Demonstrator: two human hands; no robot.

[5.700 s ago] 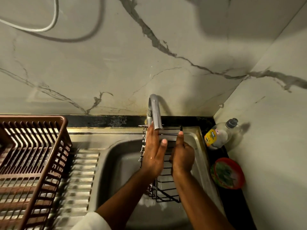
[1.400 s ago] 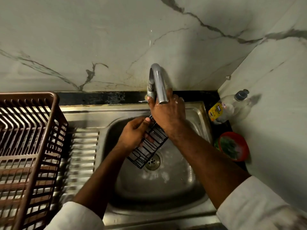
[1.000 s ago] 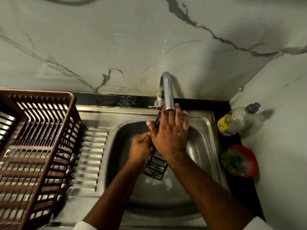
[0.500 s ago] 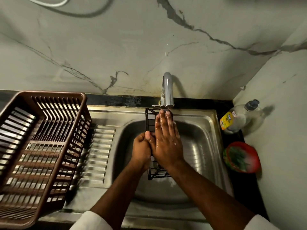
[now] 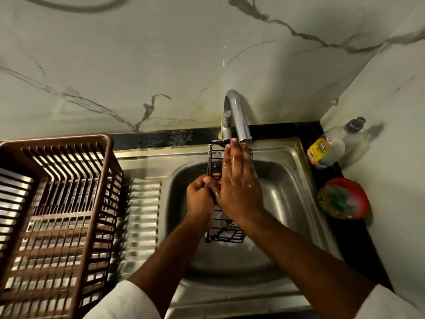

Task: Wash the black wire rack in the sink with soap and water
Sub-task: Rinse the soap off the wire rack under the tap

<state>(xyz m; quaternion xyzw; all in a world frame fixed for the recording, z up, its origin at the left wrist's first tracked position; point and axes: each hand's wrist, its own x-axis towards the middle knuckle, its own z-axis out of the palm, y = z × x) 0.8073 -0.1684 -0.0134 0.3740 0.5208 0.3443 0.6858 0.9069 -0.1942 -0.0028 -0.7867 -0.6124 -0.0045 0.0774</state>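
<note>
Over the stainless steel sink (image 5: 292,187), the black wire rack (image 5: 224,234) stands under the curved grey metal tap (image 5: 238,116). The left hand (image 5: 199,199) curls around its left edge. The right hand (image 5: 238,183), wet, lies flat with straight fingers against the rack's right side.

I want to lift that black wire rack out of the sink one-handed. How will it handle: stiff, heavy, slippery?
The black wire rack looks like thin welded wire holding its box shape, so probably stiff and light. The right hand on it glistens wet under the faucet, so expect slick wires. The left hand grips it at one side; held there alone, it may swing.
</note>
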